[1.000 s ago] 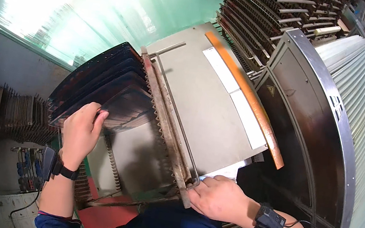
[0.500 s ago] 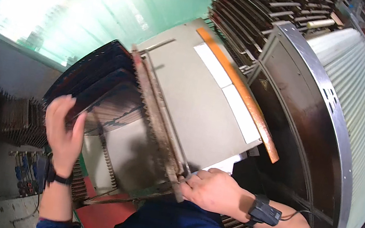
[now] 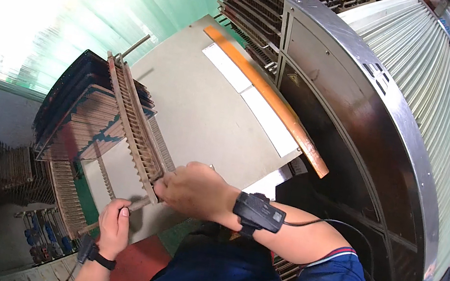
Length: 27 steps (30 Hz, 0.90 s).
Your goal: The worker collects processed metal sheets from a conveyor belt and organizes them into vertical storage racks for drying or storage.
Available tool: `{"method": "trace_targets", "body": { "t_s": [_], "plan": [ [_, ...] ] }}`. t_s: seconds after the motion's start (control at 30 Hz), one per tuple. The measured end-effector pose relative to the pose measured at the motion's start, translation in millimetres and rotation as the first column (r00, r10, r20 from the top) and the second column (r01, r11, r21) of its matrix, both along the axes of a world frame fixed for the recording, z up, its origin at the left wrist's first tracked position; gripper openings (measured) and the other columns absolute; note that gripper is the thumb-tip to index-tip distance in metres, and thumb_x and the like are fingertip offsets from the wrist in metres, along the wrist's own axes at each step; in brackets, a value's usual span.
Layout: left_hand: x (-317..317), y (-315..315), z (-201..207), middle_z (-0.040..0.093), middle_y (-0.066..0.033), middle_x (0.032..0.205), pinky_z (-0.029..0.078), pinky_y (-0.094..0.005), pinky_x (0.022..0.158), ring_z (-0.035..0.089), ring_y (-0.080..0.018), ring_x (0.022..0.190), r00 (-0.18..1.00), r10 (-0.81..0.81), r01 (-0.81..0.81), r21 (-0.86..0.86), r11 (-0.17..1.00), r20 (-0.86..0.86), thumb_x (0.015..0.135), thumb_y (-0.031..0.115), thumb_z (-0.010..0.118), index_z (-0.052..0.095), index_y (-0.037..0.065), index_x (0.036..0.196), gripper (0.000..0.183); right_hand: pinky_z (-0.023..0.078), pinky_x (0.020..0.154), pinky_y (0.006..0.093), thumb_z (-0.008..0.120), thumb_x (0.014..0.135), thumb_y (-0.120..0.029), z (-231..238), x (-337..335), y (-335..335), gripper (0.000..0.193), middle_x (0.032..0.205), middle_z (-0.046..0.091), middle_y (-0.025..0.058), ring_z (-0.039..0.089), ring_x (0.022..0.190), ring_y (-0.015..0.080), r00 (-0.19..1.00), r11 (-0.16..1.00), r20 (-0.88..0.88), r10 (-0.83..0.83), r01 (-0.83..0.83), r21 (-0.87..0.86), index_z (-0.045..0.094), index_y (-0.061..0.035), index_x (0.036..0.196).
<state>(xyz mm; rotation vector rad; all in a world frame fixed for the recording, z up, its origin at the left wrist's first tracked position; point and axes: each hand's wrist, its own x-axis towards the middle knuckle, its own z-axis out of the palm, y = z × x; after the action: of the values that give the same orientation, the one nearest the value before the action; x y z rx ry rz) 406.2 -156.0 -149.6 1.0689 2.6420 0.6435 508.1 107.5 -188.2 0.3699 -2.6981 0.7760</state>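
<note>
A long slotted rack (image 3: 135, 120) with toothed rails is tilted over the grey tabletop (image 3: 189, 108). My right hand (image 3: 193, 190) is closed around the near end of this rack. My left hand (image 3: 114, 224) is closed, with thumb and fingers on a short rod (image 3: 139, 204) at the rack's near end; whether the rod joins the rail is hard to tell. Left of the rack stand several thin dark sheets (image 3: 75, 99), partly behind its rails, with a brownish patterned face showing. Another slotted rail (image 3: 65, 191) lies beside them.
An orange strip (image 3: 267, 97) and white paper sheets (image 3: 244, 92) lie along the table's right side. A dark metal cabinet (image 3: 327, 92) with a pleated pale cover (image 3: 422, 83) stands at right. More racks (image 3: 251, 9) are piled behind. Blue-handled tools (image 3: 48, 233) hang at lower left.
The slotted rack has moved left in view, along with my right hand. My left hand, open beside the dark sheets before, has come down and closed on the rod. The view has also shifted.
</note>
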Motion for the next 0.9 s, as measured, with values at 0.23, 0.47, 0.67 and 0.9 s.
{"method": "trace_targets", "body": {
  "t_s": [0.23,0.47,0.67,0.9],
  "plan": [
    [-34.2,-18.5,9.4,0.061,-0.0161,0.121,0.047,-0.0325,0.096,0.058,-0.0181,0.113,0.804,-0.186,0.060,0.234,0.970,0.564,0.087,-0.001,0.066,0.051,0.002,0.116,0.033,0.055,0.066,0.0397,0.061,0.088,-0.033,7.5,-6.1,0.1,0.023,0.082,0.065,0.0067,0.068,0.078,0.0261,0.988,0.997,0.153,-0.023,0.011,0.076,0.060,-0.0107,0.088],
    [-78.8,-24.8,-29.4,0.064,-0.0143,0.121,0.046,-0.0322,0.095,0.060,-0.0208,0.111,0.821,-0.481,0.373,0.349,0.860,0.308,0.090,0.005,0.062,0.064,-0.001,0.104,0.016,0.052,0.072,0.0454,0.061,0.087,-0.046,-14.2,-19.6,-7.3,0.035,0.082,0.062,0.0071,0.066,0.084,0.0296,0.993,0.962,0.068,-0.098,0.077,0.263,0.058,-0.0107,0.085],
    [-80.6,-17.5,-64.9,0.063,-0.0103,0.094,0.047,-0.0338,0.078,0.058,-0.0212,0.083,0.869,-0.436,0.365,0.295,0.883,0.232,0.100,0.024,0.050,0.060,0.002,0.093,0.025,0.038,0.104,0.0479,0.068,0.084,-0.029,-50.8,23.1,-85.7,0.051,0.131,0.051,0.0148,0.048,0.122,0.0350,0.762,0.803,-0.361,-0.538,0.594,0.057,0.053,-0.0116,0.130],
    [-90.2,-5.4,-78.4,0.055,-0.0095,0.083,0.045,-0.0335,0.074,0.054,-0.0209,0.077,0.850,-0.522,0.516,0.319,0.795,-0.076,0.102,0.022,0.044,0.051,0.004,0.098,0.020,0.045,0.098,0.0442,0.062,0.088,-0.023,-214.9,274.8,-227.8,0.039,0.117,0.060,0.0213,0.056,0.113,0.0386,0.185,0.163,0.313,-0.931,0.982,-0.094,0.059,-0.0026,0.122]
  ]
}}
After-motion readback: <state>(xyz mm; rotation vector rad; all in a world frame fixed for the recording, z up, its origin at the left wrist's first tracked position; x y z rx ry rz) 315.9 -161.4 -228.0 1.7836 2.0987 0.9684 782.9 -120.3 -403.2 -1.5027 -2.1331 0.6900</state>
